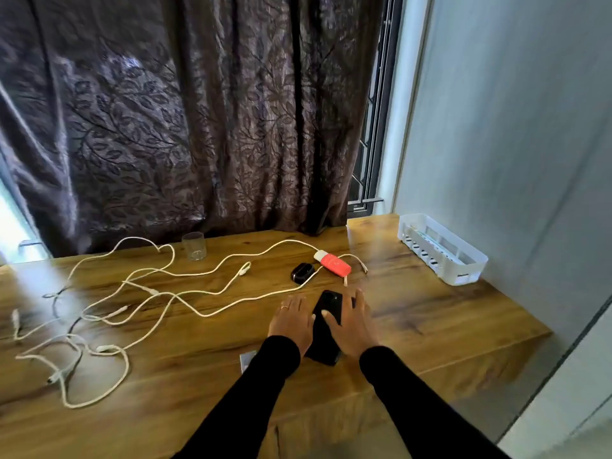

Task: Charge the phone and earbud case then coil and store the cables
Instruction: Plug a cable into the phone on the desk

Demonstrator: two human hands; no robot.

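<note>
Both hands (pixel 323 321) lie flat and open on the phone (pixel 326 326), holding nothing; next, fetch a cable (pixel 212 313) from nine o'clock.

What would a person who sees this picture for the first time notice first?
Probably the two hands, left hand and right hand, resting on a black phone at the table's middle. Next, the tangle of white cables sprawling across the left half, and the red-and-white power bank beside the black earbud case further back.
</note>
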